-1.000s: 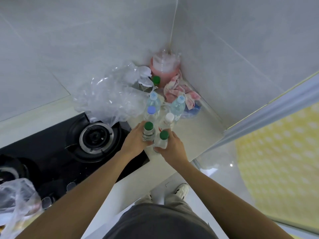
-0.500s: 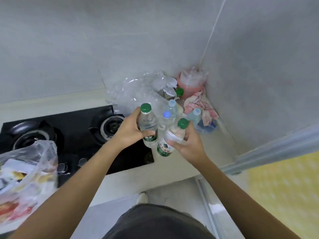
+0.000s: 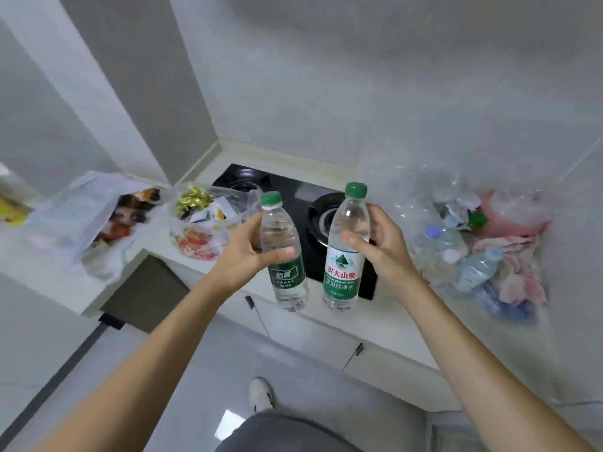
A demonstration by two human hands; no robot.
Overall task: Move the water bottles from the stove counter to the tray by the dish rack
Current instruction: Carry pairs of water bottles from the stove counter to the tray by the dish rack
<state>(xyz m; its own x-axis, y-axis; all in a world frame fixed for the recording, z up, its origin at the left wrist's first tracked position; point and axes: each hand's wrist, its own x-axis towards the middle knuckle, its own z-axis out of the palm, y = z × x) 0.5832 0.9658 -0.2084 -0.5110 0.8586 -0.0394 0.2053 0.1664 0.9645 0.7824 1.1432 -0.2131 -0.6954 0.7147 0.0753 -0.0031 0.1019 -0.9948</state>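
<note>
My left hand (image 3: pixel 243 256) grips a clear water bottle with a green cap and dark green label (image 3: pixel 285 256), held upright in the air in front of the counter. My right hand (image 3: pixel 381 244) grips a taller green-capped bottle with a red, white and green label (image 3: pixel 344 252), also upright. Both bottles hang over the counter's front edge near the black stove (image 3: pixel 293 197). Several more bottles with blue and white caps (image 3: pixel 456 252) remain on the counter to the right. The tray and dish rack are out of view.
Crumpled clear plastic (image 3: pixel 421 194), a pink container (image 3: pixel 515 210) and a pink cloth (image 3: pixel 518 272) crowd the right corner. Bags of packaged food (image 3: pixel 199 220) and a white bag (image 3: pixel 88 220) lie on the counter left of the stove. Grey floor lies below.
Both hands lifted their bottles off the counter and drew them toward me. My view swung left, so the stove and the bags on the left counter now show.
</note>
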